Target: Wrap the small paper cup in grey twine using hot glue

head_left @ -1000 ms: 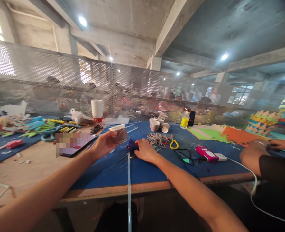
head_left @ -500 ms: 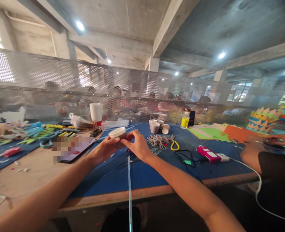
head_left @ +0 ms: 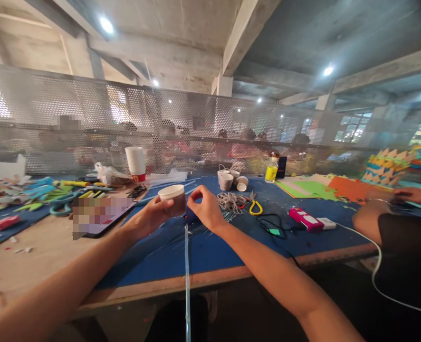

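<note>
Cup (head_left: 177,205): white rim, brownish side, mouth up.
Left hand (head_left: 149,216): grasping cup's left side.
Right hand (head_left: 207,211): fingertips close together, right of cup; grip indiscernible.

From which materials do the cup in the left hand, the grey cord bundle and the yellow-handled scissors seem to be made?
Cup: probably paper, smooth; thin off-white rim, brownish side too shaded to judge.
Cord bundle: dull, apparently soft fibre, perhaps cotton; loose, limp loops.
Scissors: likely plastic handle, smooth, evenly yellow; grey blades, presumably metal.
</note>
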{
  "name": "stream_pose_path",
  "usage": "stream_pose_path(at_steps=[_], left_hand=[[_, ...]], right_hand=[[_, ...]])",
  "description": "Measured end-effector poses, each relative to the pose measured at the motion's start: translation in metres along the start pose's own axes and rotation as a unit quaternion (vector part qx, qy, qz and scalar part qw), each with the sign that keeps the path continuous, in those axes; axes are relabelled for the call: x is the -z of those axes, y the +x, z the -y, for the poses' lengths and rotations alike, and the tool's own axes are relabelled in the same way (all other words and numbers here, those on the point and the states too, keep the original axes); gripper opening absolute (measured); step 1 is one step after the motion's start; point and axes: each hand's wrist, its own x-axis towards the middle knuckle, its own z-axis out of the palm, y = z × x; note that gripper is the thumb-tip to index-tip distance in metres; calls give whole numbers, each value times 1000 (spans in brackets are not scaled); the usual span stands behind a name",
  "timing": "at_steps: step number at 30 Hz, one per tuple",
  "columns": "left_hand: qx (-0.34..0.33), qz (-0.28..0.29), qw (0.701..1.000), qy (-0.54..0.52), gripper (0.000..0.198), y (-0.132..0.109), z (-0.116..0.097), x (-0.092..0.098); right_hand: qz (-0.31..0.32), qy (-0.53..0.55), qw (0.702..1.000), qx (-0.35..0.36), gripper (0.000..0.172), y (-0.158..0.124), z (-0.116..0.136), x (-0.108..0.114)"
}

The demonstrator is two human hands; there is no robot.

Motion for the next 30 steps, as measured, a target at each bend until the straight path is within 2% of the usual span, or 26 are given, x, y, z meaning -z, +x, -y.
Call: stream_pose_path(at_steps=[4, 10, 19, 30], left_hand=[[18, -16, 1000, -18, 39, -3, 0, 2], [43, -22, 999, -25, 41, -4, -2, 0], [55, -29, 998, -29, 35, -5, -3, -2], [63, -22, 997, -38, 35, -6, -4, -3]], right_hand=[[2, 18, 1000, 15, 8, 3, -5, 2], [-7, -50, 997, 56, 6, 3, -11, 1], [-19, -9, 1000, 8, 9, 5, -11, 3], [31, 104, 993, -54, 8, 6, -7, 5]])
